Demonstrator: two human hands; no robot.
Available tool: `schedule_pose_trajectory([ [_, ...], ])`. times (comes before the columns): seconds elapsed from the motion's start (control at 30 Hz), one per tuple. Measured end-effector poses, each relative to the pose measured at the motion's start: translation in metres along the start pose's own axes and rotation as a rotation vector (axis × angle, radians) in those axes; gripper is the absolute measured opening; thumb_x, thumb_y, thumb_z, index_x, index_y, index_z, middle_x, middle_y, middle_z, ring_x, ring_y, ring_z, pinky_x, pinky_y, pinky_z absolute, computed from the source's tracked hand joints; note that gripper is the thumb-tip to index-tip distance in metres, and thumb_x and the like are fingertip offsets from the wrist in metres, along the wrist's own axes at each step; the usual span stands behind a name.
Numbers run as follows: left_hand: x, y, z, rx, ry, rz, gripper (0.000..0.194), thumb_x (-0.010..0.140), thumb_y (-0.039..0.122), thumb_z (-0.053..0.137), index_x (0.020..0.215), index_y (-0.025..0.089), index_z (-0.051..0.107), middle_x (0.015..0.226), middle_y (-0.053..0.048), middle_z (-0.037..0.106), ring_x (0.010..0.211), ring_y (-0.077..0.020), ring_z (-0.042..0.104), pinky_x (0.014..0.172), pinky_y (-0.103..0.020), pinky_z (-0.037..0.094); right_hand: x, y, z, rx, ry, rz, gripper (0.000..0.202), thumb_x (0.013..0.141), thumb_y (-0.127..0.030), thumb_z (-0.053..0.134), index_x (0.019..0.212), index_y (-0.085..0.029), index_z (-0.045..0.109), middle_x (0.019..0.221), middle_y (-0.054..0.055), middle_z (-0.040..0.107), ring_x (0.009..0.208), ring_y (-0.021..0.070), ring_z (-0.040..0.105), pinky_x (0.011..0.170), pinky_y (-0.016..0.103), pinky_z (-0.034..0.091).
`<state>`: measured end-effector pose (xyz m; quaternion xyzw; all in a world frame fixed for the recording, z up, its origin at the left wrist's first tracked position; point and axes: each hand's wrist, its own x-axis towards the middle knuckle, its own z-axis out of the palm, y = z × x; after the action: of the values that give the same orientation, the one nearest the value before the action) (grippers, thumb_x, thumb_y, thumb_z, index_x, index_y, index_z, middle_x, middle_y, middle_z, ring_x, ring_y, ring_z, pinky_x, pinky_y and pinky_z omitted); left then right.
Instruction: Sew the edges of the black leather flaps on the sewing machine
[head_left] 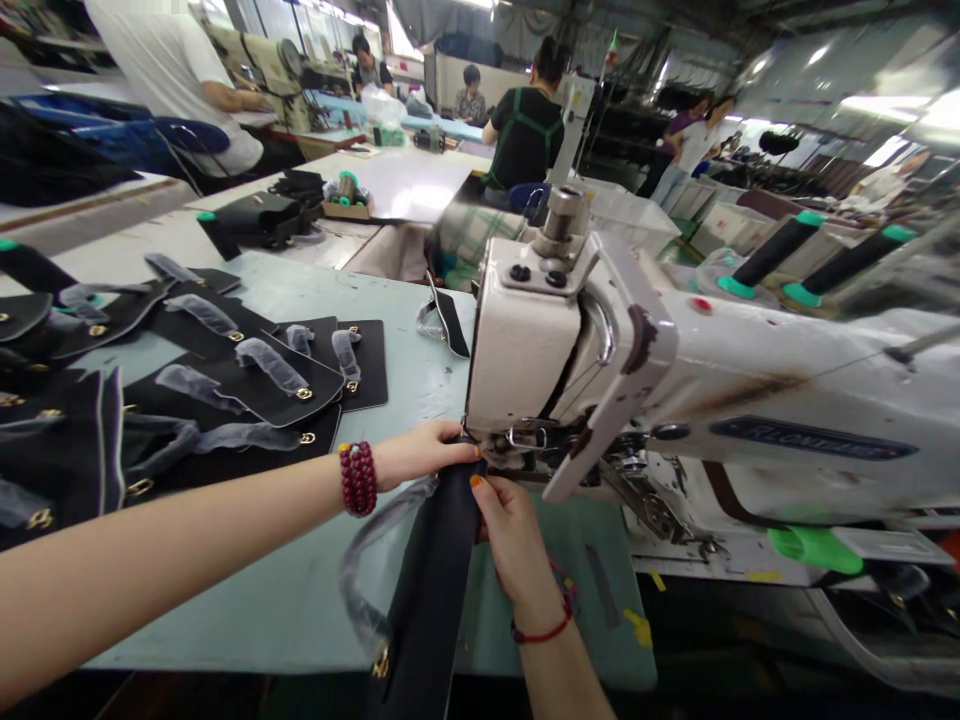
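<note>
A dark navy bag piece (435,580) with a small gold clasp and a clear plastic wrap lies under the head of a white sewing machine (675,370). My left hand (420,455), with a dark red bead bracelet at the wrist, grips the piece's far edge right beside the needle area. On the near side, my right hand (510,530), wearing a red string bracelet, pinches the same piece. Both hands touch the fabric close to the presser foot.
Several black flap pieces (247,380) with gold clasps and plastic wraps are spread on the pale green table (247,590) at the left. Thread cones (772,255) stand behind the machine. Other people sit and stand at benches in the background.
</note>
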<state>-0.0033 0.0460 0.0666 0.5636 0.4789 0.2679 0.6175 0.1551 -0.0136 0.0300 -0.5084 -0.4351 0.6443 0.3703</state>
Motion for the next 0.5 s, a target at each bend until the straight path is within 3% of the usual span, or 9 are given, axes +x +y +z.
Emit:
schedule_pose_trajectory([
  [0.17, -0.002, -0.011, 0.007, 0.014, 0.039, -0.067, 0.038, 0.08, 0.048, 0.065, 0.094, 0.013, 0.071, 0.089, -0.005, 0.075, 0.098, -0.0256, 0.066, 0.088, -0.036, 0.051, -0.001, -0.005, -0.011, 0.038, -0.044, 0.044, 0.046, 0.076, -0.06, 0.064, 0.071, -0.015, 0.058, 0.06, -0.002, 0.047, 0.053, 0.01, 0.041, 0.047, 0.019, 0.036],
  [0.23, -0.004, -0.014, 0.008, 0.011, 0.052, -0.078, 0.042, 0.079, 0.051, 0.065, 0.097, 0.014, 0.071, 0.094, -0.006, 0.074, 0.102, -0.0271, 0.065, 0.087, -0.036, 0.051, -0.001, -0.005, -0.015, 0.013, -0.036, 0.013, 0.045, 0.077, -0.058, 0.064, 0.069, -0.014, 0.059, 0.06, -0.001, 0.048, 0.054, 0.01, 0.041, 0.048, 0.019, 0.034],
  [0.37, -0.005, -0.017, 0.001, -0.003, -0.004, 0.012, 0.044, 0.082, 0.051, 0.065, 0.108, 0.015, 0.071, 0.111, -0.007, 0.075, 0.105, -0.0257, 0.065, 0.094, -0.036, 0.05, -0.002, -0.004, -0.017, -0.039, -0.022, -0.055, 0.04, 0.082, -0.052, 0.06, 0.067, -0.015, 0.057, 0.06, -0.001, 0.048, 0.057, 0.0104, 0.039, 0.05, 0.02, 0.03],
  [0.5, 0.0, -0.021, -0.01, -0.022, -0.064, 0.062, 0.036, 0.084, 0.045, 0.066, 0.105, 0.018, 0.074, 0.107, -0.005, 0.077, 0.103, -0.0237, 0.066, 0.097, -0.036, 0.051, -0.01, -0.003, -0.011, -0.112, 0.041, -0.104, 0.038, 0.086, -0.047, 0.055, 0.064, -0.016, 0.051, 0.061, -0.002, 0.041, 0.058, 0.01, 0.034, 0.052, 0.021, 0.028],
])
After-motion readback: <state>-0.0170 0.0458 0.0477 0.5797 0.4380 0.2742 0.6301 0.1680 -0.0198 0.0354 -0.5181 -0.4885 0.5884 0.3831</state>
